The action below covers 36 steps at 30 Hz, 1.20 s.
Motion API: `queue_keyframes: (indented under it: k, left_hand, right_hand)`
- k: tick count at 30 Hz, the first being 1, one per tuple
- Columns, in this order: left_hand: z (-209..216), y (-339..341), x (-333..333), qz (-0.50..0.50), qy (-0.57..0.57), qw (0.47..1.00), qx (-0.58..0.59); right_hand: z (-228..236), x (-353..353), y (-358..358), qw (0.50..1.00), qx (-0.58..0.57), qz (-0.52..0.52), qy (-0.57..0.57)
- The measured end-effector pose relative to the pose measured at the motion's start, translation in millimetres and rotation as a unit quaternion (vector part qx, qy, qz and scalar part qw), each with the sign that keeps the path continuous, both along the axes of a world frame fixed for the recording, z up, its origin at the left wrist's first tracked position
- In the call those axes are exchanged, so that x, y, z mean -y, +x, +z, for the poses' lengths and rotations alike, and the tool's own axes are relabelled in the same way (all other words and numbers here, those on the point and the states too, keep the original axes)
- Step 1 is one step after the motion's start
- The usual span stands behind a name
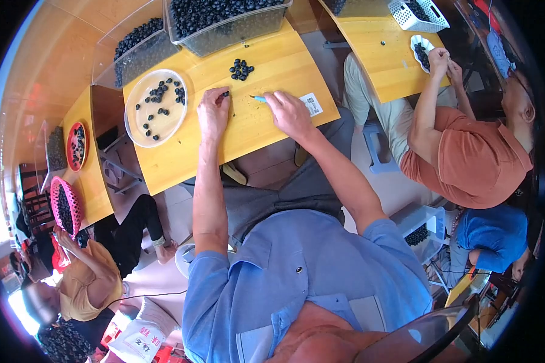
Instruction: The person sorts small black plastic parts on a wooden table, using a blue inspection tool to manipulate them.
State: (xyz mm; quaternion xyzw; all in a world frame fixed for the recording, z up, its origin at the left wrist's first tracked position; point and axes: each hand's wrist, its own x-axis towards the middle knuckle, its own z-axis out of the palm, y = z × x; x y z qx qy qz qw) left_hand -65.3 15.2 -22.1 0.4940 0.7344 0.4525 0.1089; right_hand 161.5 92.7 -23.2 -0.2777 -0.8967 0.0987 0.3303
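Note:
My left hand (pixel 212 116) rests over the yellow table (pixel 248 133), its thumb and fingers closed on a small dark round bead-like piece (pixel 226 94). To its right, my right hand (pixel 290 116) grips a slim tool with a light-blue handle (pixel 260 98); its thin tip points left, toward the left hand, with a gap between. Just beyond both hands lies a loose pile of dark round pieces (pixel 241 69). A round clear tray (pixel 133 124), left of my left hand, has more of them scattered in it.
Large clear bins (pixel 224 39) full of dark pieces stand along the far edge. A white printed card (pixel 311 104) lies beside my right hand. People work at neighbouring tables: one on the right over a white dish (pixel 415 42), another on the left near a pink basket (pixel 75 206).

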Motion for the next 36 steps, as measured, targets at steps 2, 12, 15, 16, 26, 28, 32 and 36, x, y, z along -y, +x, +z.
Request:
queue_keyframes:
  k: [2, 12, 15, 16, 26, 28, 32, 36]
  left_hand:
    - [3, 8, 3, -0.01, -0.005, 1.0, 0.008]
    - [-5, 35, 11, 0.061, 0.002, 0.984, 0.167]
    - [-8, 36, 12, 0.071, 0.012, 0.979, 0.193]
    - [-5, 38, 12, 0.063, 0.002, 0.981, 0.183]
    - [2, 58, 17, 0.042, 0.047, 0.987, 0.151]
    - [2, 65, 18, 0.043, 0.044, 0.984, 0.17]
    - [3, 68, 16, 0.029, 0.045, 0.975, 0.218]
    - [0, 67, 15, 0.017, 0.056, 0.973, 0.224]
  right_hand:
    - [-2, 0, 0, 1.0, -0.008, -0.004, 0.002]
    - [-2, 1, 0, 1.0, -0.008, -0.008, 0.009]
    - [-2, 1, -1, 1.0, -0.01, -0.008, 0.012]
    - [-2, 1, 0, 1.0, -0.007, -0.011, 0.016]
    - [1, 1, 1, 0.999, -0.015, 0.023, 0.033]
    - [1, 1, 2, 0.999, -0.018, 0.027, 0.038]
    - [0, 1, 2, 0.998, -0.014, 0.038, 0.055]
    - [3, 3, 2, 0.998, -0.012, 0.042, 0.051]
